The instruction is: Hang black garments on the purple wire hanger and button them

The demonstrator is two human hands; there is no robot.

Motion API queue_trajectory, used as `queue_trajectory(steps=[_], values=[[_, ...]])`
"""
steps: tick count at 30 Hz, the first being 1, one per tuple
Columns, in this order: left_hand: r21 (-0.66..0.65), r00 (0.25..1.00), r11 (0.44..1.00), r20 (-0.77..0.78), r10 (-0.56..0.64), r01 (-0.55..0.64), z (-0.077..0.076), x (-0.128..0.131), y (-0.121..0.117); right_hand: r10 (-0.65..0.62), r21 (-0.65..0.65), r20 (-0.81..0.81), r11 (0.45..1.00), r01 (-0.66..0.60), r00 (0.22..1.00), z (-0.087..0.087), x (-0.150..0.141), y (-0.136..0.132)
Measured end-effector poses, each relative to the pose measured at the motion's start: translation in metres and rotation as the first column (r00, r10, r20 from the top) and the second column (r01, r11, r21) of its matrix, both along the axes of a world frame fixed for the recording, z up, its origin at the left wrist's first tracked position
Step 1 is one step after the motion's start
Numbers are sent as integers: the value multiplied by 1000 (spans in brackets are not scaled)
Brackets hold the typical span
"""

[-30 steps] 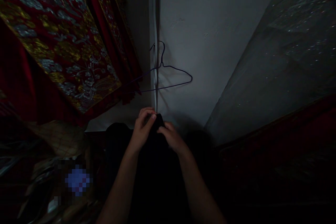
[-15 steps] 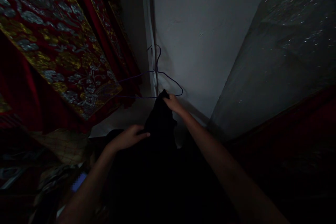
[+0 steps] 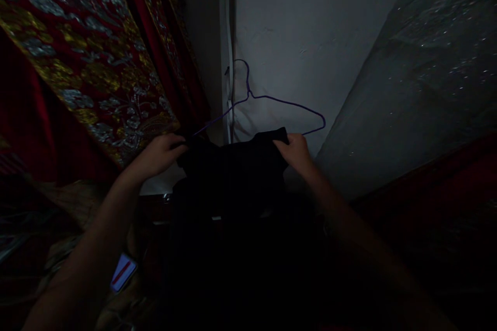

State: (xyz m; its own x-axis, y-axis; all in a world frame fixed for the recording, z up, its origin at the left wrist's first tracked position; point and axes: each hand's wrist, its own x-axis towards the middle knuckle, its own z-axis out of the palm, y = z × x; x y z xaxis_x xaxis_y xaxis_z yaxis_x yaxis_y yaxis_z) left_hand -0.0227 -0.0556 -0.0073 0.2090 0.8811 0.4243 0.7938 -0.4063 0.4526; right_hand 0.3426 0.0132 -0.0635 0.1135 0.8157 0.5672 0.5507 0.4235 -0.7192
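A black garment (image 3: 248, 165) is stretched between my two hands, its upper edge running roughly level; the dim light hides which kind it is. My left hand (image 3: 165, 152) grips its left upper corner. At the right upper corner, my right hand (image 3: 297, 151) pinches the cloth between thumb and fingers. Just behind the garment hangs a thin purple wire hanger (image 3: 287, 102), hooked near a vertical pale strip on the wall. The cloth or my hands cover much of the hanger's lower bar.
Red cloth with gold and silver embroidery (image 3: 97, 67) hangs at the left. A pale strip (image 3: 227, 26) runs down the white wall (image 3: 303, 26). Clear plastic sheeting (image 3: 419, 72) is at the right. A lit phone (image 3: 123, 273) lies low on the left.
My hands have moved apart, left hand leftward and right hand rightward, spreading the bunched black garment wide. The hanger has turned and now shows more of its right arm.
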Motion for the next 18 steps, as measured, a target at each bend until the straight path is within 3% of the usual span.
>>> queue_trajectory(steps=[3,6,8,10,11,13,18], values=[[15,999,999,22,47,-48,10,6,10,40,-13,-57,999,-40,998,-2,-5,-8],[-224,999,974,-39,14,-22,-3,-3,23,8,32,-47,999,-7,999,-5,-6,-15],[-463,997,885,-26,-71,51,-18,-13,29,11,35,-29,999,-10,1000,-6,-5,-17],[-582,995,808,36,-88,92,-29,-23,31,50,8,-23,999,-50,998,-7,-4,-18],[-586,995,804,66,-77,102,-32,-26,30,68,-5,-23,998,-68,997,-8,-4,-18],[-520,992,847,113,-56,107,-31,-30,26,80,-13,-22,997,-80,997,-8,-5,-19],[-256,988,966,154,9,31,1,-19,11,63,-26,-46,998,-64,997,-6,-7,-21]])
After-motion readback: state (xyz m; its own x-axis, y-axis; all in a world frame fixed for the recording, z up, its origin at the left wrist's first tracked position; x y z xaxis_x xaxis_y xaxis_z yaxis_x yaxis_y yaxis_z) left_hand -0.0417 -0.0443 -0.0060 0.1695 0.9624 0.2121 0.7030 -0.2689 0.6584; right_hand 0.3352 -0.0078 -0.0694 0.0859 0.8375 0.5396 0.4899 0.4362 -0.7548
